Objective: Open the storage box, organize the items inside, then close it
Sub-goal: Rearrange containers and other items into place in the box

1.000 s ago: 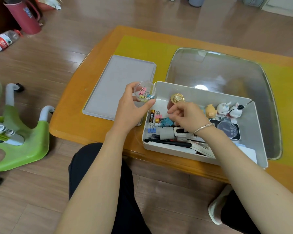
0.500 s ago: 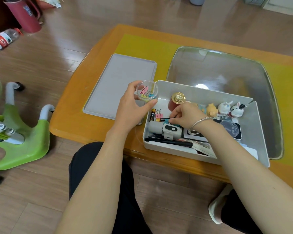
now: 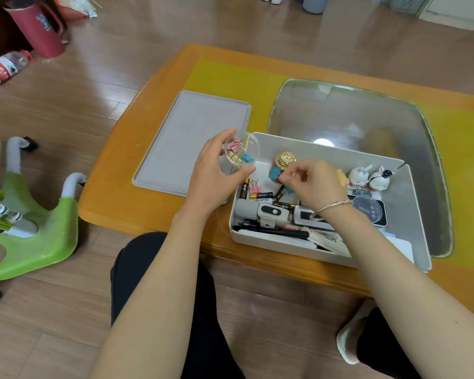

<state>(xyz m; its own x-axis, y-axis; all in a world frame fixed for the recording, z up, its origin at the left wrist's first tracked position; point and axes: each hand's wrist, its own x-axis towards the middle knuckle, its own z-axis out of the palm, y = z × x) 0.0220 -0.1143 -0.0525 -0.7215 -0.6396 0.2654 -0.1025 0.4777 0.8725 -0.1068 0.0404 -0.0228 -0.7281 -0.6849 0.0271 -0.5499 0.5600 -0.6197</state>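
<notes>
**Clips going into the cup, box open**

I see the storage box (image 3: 411, 214) open on the desk (image 3: 126, 170), its grey lid (image 3: 192, 138) lying flat just left of it. My left hand (image 3: 214, 176) holds a clear cup (image 3: 241, 151) of coloured binder clips over the box's far-left corner, fingers wrapped round it. My right hand (image 3: 312, 184), above the box's batteries (image 3: 257, 194), pinches a blue clip (image 3: 274, 173) between its fingertips.
</notes>
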